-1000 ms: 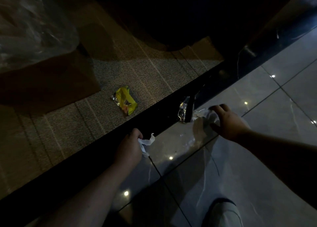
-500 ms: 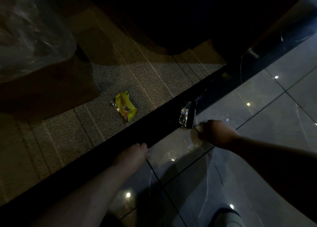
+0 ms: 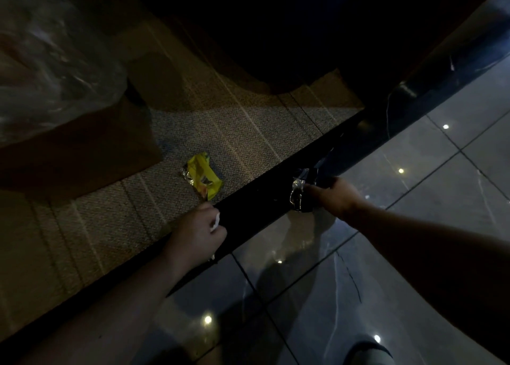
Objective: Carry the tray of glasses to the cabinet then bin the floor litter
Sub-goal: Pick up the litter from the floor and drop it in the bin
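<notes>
My left hand (image 3: 197, 233) is curled into a fist, knuckles up, with a bit of white tissue (image 3: 216, 222) poking out between the fingers (image 3: 212, 210); the bare forearm runs back to the lower left. My right hand (image 3: 332, 196) reaches forward, arm stretched from the right edge, its fingers at a crumpled clear wrapper (image 3: 299, 192); I cannot tell whether they have closed on it.
</notes>
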